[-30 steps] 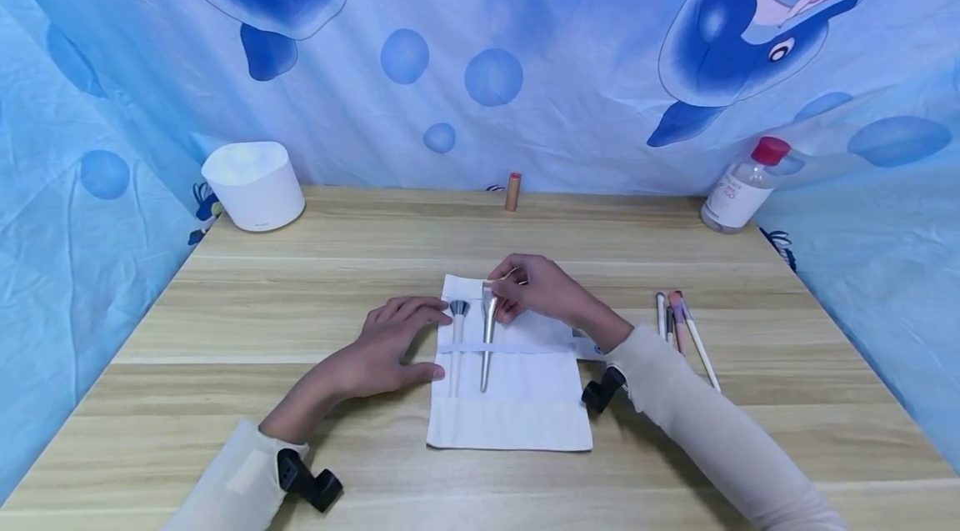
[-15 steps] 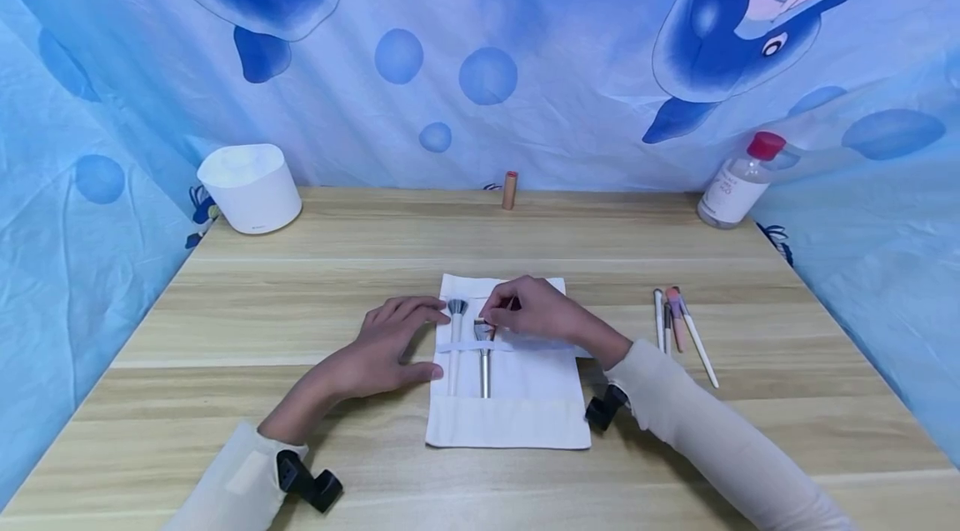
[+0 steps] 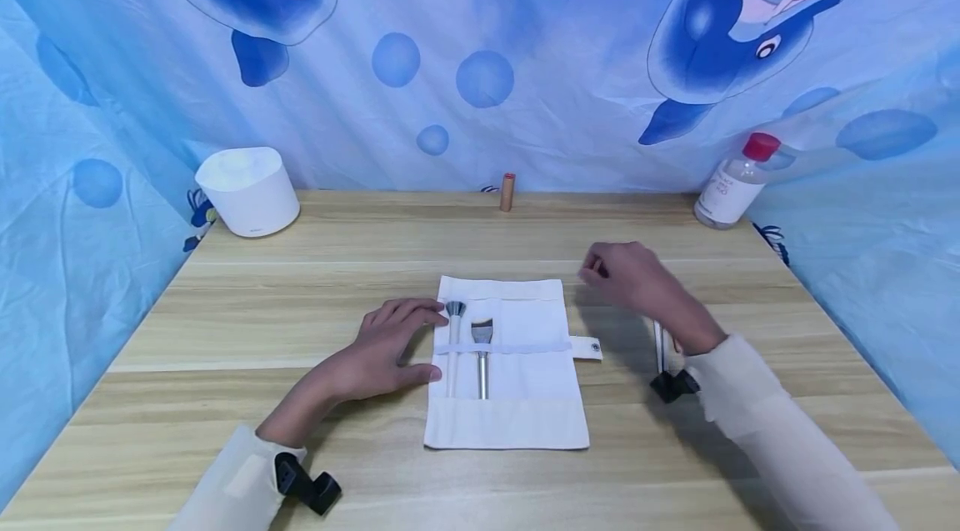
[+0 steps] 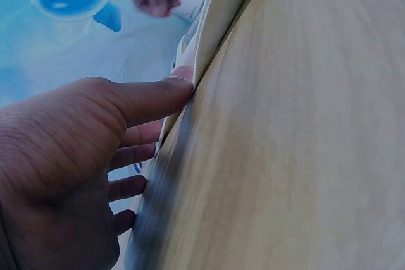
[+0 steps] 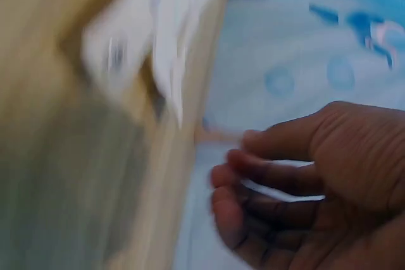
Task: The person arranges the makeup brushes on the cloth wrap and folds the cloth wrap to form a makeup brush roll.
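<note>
A white cloth brush roll (image 3: 525, 423) lies unfolded on the table. Two makeup brushes sit under its elastic band: one with a white handle (image 3: 452, 373) at the left and a silver flat-headed brush (image 3: 483, 381) beside it. My left hand (image 3: 378, 360) rests at the roll's left edge; in the left wrist view the thumb touches the cloth border. Above the table, right of the roll, hovers my right hand (image 3: 637, 277), fingers loosely curled with nothing visible in them. Loose makeup brushes (image 3: 659, 348) lie under the right forearm, mostly hidden by it.
A white tub-shaped container (image 3: 251, 197) stands at the back left. At the back edge a small brown tube (image 3: 507, 192) stands upright. A clear bottle with a red cap (image 3: 729, 193) is at the back right. The roll's snap strap (image 3: 587, 348) sticks out rightward.
My right hand has slid the silver brush down under the elastic band, let it go and moved right, away from the roll. The left hand has stayed in place.
</note>
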